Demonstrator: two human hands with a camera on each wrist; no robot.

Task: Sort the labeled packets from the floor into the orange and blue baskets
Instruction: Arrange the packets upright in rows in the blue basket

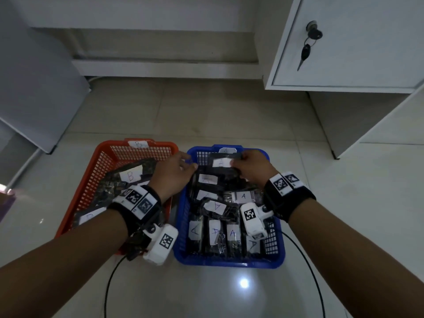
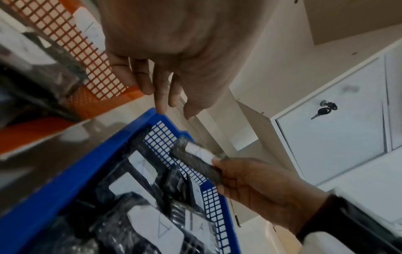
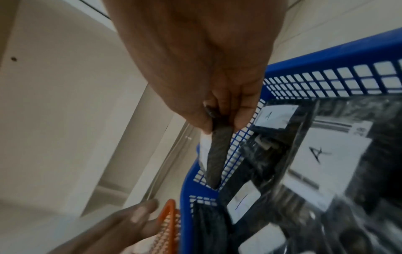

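Over the far end of the blue basket (image 1: 229,263), my right hand (image 1: 239,162) pinches a black packet (image 1: 221,162) with a white "A" label. In the right wrist view, thumb and fingers (image 3: 219,120) clamp the packet's edge (image 3: 217,154) above the basket's mesh wall (image 3: 326,77). The blue basket holds several "A" packets (image 1: 243,196). My left hand (image 1: 187,165) hovers over that basket's far left corner, fingers straight and holding nothing (image 2: 172,103). To the left stands the orange basket (image 1: 101,154) with "B" packets (image 1: 130,176).
A white cabinet (image 1: 355,53) with a key (image 1: 307,51) in its lock stands at the far right. A white panel (image 1: 34,88) leans in at the left. Black cables (image 1: 107,288) trail over the glossy tiled floor in front of the baskets.
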